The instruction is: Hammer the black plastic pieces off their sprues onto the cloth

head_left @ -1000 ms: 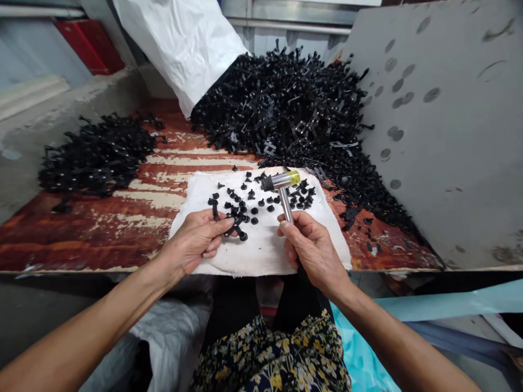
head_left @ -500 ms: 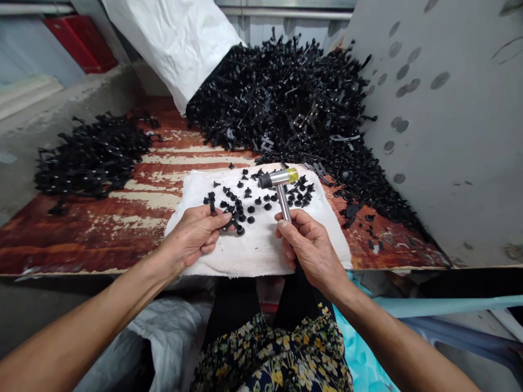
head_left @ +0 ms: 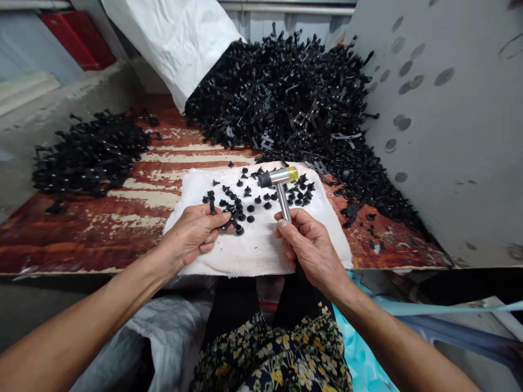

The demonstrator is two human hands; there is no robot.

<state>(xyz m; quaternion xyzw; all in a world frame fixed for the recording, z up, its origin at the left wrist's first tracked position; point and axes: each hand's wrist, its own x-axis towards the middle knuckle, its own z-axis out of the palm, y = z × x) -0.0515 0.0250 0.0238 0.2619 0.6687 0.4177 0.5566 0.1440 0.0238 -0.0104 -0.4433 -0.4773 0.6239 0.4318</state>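
Worn red surface [head_left: 81, 234], white cloth [head_left: 257, 250], scattered black plastic fasteners [head_left: 250, 219]. My right hand [head_left: 310, 239] grips a mallet [head_left: 281, 188]; my left hand [head_left: 192, 234] stays curled against them, as before.

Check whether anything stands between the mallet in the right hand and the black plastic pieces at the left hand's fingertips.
Only loose black plastic pieces scattered on the white cloth lie between the mallet in the right hand and the cluster of pieces at the left hand. No larger object stands in the way.
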